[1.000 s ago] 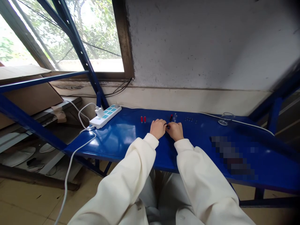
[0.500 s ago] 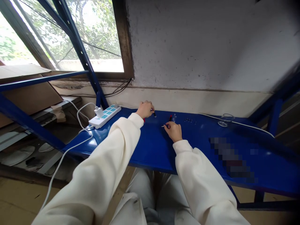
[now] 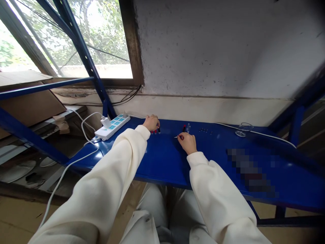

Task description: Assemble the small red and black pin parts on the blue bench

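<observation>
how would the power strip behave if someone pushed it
The power strip would probably slide rather than tip, lying long and low on the table. Looking straight and hard-shelled, it would likely stay stiff. The white cord, hanging loosely off the table's edge, might drag along too.

no legible text, numbers or signs, any print on the power strip (image 3: pixel 113 127) too small to read

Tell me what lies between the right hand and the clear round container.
In the head view: a few tiny pieces and part of a white cable.
</observation>
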Available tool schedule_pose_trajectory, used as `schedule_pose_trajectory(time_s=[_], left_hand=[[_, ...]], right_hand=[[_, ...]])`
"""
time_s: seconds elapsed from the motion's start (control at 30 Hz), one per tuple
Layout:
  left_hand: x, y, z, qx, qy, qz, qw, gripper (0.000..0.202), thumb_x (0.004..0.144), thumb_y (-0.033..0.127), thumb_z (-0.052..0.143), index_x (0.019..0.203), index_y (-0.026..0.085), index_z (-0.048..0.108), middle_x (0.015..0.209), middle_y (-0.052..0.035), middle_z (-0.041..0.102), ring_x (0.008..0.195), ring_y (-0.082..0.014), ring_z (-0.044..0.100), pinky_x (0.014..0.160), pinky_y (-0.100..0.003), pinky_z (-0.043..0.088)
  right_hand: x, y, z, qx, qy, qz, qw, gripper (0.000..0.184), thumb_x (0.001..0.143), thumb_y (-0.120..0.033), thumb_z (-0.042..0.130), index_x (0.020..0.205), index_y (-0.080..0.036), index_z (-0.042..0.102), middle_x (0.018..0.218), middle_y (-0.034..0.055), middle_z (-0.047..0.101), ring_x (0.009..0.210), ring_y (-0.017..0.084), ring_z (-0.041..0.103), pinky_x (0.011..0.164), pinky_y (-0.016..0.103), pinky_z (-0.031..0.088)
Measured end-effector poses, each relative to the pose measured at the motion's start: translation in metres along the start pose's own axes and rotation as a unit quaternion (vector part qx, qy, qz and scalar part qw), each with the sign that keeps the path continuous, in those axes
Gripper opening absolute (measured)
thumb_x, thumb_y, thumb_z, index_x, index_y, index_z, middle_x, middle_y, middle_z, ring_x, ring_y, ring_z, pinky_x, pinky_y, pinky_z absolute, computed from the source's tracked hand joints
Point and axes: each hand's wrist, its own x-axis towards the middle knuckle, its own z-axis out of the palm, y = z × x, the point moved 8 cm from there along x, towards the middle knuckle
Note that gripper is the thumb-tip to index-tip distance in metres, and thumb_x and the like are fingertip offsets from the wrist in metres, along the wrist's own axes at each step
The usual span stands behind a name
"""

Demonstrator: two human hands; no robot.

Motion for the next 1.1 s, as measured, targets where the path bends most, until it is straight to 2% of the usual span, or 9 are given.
schedule_pose_trajectory(time_s=[0.77, 1.1], left_hand=[[-0.0012, 0.0021, 0.0025, 0.005, -0.02, -0.004, 1.0, 0.017, 0.069, 0.022, 0.056, 0.082, 0.019, 0.066, 0.099, -0.0068, 0.057, 0.101, -0.0246, 0.043, 0.085, -0.04, 0.027], [0.0, 0.0041, 0.002, 0.015, -0.027, -0.002, 1.0, 0.021, 0.07, 0.026, 0.058, 0.089, 0.019, 0.064, 0.103, -0.0076, 0.056, 0.103, -0.0249, 0.043, 0.085, -0.04, 0.027]], right_hand=[[-0.0002, -0.001, -0.004, -0.009, -0.009, 0.011, 1.0, 0.024, 0.08, -0.03, 0.04, 0.073, -0.018, 0.06, 0.069, 0.0032, 0.06, 0.061, 0.014, 0.051, 0.061, 0.026, 0.025], [0.0001, 0.0061, -0.0015, -0.022, -0.029, 0.042, 0.998, 0.02, 0.078, -0.028, 0.043, 0.076, -0.019, 0.061, 0.074, 0.0035, 0.062, 0.065, 0.015, 0.053, 0.063, 0.028, 0.027]])
